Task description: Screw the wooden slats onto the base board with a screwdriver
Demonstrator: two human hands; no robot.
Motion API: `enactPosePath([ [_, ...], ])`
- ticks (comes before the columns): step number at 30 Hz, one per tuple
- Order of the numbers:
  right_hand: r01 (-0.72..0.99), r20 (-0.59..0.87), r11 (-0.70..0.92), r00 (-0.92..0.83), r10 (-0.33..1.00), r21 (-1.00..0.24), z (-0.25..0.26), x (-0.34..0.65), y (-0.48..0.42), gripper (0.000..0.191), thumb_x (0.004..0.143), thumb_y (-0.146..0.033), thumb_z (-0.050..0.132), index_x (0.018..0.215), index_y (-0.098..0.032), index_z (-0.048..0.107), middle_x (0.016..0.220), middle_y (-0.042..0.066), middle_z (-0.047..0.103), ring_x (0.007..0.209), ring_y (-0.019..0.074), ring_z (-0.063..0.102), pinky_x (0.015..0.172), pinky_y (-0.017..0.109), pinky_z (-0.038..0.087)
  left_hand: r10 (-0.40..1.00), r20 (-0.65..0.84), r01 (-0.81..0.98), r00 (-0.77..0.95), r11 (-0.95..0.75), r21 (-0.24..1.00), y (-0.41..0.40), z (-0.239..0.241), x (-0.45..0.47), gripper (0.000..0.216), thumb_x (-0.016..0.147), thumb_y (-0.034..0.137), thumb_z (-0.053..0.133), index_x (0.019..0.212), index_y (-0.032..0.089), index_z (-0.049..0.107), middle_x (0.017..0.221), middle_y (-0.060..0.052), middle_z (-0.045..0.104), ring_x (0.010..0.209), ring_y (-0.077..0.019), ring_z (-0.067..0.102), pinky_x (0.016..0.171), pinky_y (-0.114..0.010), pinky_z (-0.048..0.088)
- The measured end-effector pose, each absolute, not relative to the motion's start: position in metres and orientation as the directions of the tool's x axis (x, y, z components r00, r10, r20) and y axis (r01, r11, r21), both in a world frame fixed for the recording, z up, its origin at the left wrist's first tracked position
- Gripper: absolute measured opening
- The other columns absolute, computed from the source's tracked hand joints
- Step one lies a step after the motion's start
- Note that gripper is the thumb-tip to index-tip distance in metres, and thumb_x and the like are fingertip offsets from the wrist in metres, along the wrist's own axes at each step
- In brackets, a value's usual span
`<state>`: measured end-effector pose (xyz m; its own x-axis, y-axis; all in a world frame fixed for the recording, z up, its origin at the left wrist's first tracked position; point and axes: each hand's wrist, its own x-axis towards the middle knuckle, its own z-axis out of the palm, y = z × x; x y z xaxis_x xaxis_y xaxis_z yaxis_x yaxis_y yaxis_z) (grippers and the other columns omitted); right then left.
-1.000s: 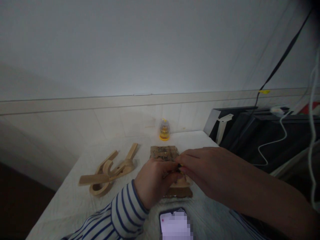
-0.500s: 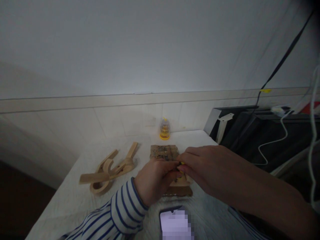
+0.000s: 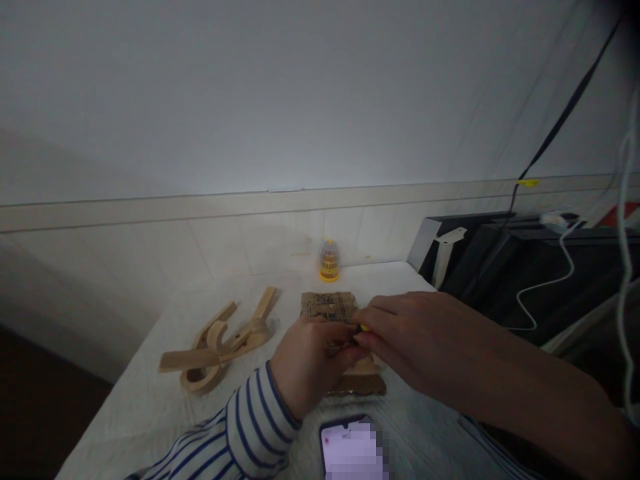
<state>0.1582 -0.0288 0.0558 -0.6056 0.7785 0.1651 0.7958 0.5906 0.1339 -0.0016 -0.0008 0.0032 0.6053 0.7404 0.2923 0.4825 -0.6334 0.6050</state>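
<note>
Over a brown printed packet point(image 3: 326, 307), my left hand point(image 3: 307, 360) and my right hand point(image 3: 410, 333) meet with their fingertips almost touching. Between the right thumb and fingers I pinch a small yellow and black piece point(image 3: 365, 327), mostly hidden by the fingers. The left thumb and forefinger are pressed together against the dark end of it; what exactly they grip is too small to make out. Pale wooden parts point(image 3: 190, 360), curved and flat, lie to the left of my left hand, some resting across each other.
A clear, yellow-based container point(image 3: 329, 263) stands by the wall at the back. A phone point(image 3: 347, 453) with a lit screen lies in front of the hands on the white-covered table point(image 3: 120, 427). Dark panels point(image 3: 530, 267) and a white cable point(image 3: 571, 263) are on the right.
The hands stay together in nearly the same place. The fingers have shifted slightly around the small yellow and black piece, and less of its yellow shows below them.
</note>
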Motion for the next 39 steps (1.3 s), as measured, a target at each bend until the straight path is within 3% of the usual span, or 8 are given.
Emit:
enactPosePath([
  [6,0.786,0.239,0.613,-0.612,0.754,0.078,0.0618,0.1609,-0.0342,0.010,0.076,-0.015,0.053,0.085,-0.019,0.054,0.077,-0.001,0.059,0.064,0.0143,0.054,0.053,0.027,0.039,0.741,0.319,0.478,0.591,-0.640,0.601,-0.0004,0.0021,-0.0018,0.010,0.078,0.023,0.057,0.078,0.019,0.067,0.069,0.000,0.066,0.064,-0.0129,0.058,0.059,-0.021,0.040],
  [12,0.784,0.143,0.619,-0.618,0.773,0.040,0.0595,0.1612,-0.0324,0.013,0.073,-0.010,0.052,0.082,-0.019,0.056,0.078,0.000,0.060,0.065,0.0142,0.055,0.057,0.027,0.041,0.740,0.293,0.482,0.605,-0.633,0.605,0.0001,0.0026,-0.0023,0.008,0.077,0.022,0.059,0.076,0.017,0.066,0.068,-0.001,0.066,0.063,-0.0133,0.059,0.059,-0.021,0.041],
  [20,0.791,0.118,0.611,-0.609,0.784,0.023,0.0591,0.1612,-0.0303,0.015,0.073,-0.008,0.048,0.080,-0.019,0.057,0.075,0.000,0.062,0.063,0.0137,0.057,0.057,0.026,0.041,0.735,0.259,0.492,0.626,-0.631,0.600,0.0002,0.0039,-0.0030,0.009,0.079,0.022,0.057,0.077,0.018,0.065,0.067,0.000,0.065,0.062,-0.0122,0.058,0.056,-0.020,0.040],
  [39,0.808,0.131,0.577,-0.589,0.798,0.120,0.0573,0.1575,-0.0305,0.010,0.076,-0.011,0.050,0.076,-0.018,0.057,0.070,0.000,0.060,0.059,0.0142,0.056,0.052,0.027,0.037,0.662,0.257,0.406,0.704,-0.672,0.619,0.0017,0.0049,-0.0042,0.016,0.085,0.017,0.048,0.075,0.015,0.061,0.064,0.001,0.060,0.060,-0.0106,0.055,0.056,-0.019,0.037],
])
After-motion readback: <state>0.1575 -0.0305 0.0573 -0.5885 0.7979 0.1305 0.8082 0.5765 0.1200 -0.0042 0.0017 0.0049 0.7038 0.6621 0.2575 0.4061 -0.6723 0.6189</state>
